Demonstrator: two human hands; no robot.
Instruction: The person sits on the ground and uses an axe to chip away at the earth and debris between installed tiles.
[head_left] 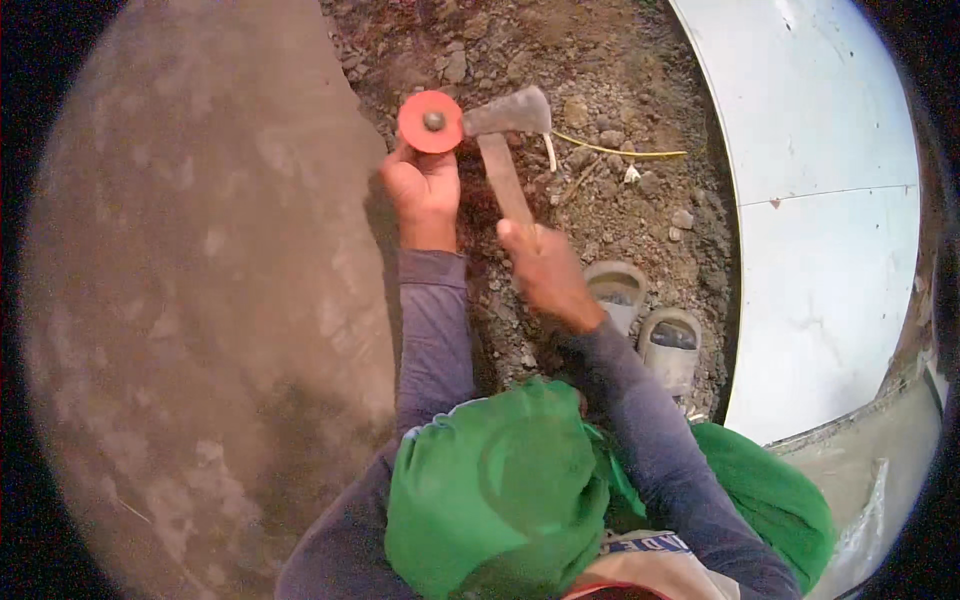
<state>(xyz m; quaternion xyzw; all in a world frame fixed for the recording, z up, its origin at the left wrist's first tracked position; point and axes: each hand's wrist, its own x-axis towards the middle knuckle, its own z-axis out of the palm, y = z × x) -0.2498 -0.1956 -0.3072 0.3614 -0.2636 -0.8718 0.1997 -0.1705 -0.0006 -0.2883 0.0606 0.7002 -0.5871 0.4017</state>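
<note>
My left hand (425, 200) is closed round a chisel (433, 121), seen end-on with its round metal striking end in the middle of a red-orange disc-shaped hand guard (412, 108). The chisel's shank and tip are hidden below the guard. In my right hand (552, 275) is a wooden-handled hatchet (512, 110), gripped by the lower handle. Its head widens toward the right, and its narrow end is beside the guard's right edge. Whether the two touch, I cannot tell.
Rubble and loose soil (600, 80) lie in a strip between a brown concrete surface (200, 250) on the left and white panels (830, 250) on the right. A thin yellow cable (630, 152) crosses the rubble. My grey sandals (672, 350) and green-clothed knees (500, 480) are below.
</note>
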